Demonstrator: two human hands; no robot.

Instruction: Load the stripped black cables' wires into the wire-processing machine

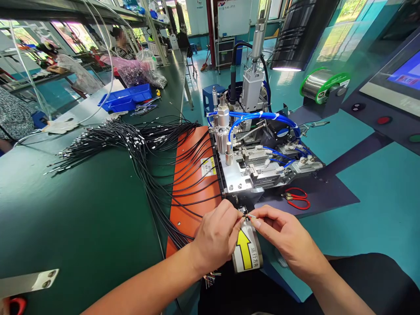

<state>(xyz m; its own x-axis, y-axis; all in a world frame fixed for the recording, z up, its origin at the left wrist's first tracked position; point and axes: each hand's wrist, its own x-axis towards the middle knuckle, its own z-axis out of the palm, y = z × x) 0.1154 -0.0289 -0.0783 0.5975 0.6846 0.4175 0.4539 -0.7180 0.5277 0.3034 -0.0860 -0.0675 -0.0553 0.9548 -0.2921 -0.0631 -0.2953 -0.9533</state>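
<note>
At the machine (249,166) front, beside the orange plate (193,183), left hand (216,238) and right hand (288,238) pinch a wire tip (250,216) between clenched fingers (it is tiny). Holding it level, wrists steadied on the desk (82,210), probably serves best.

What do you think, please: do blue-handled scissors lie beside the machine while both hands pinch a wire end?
Not quite: in the head view the scissors beside the machine have red handles, not blue; the left hand and right hand do pinch a wire end.
</note>
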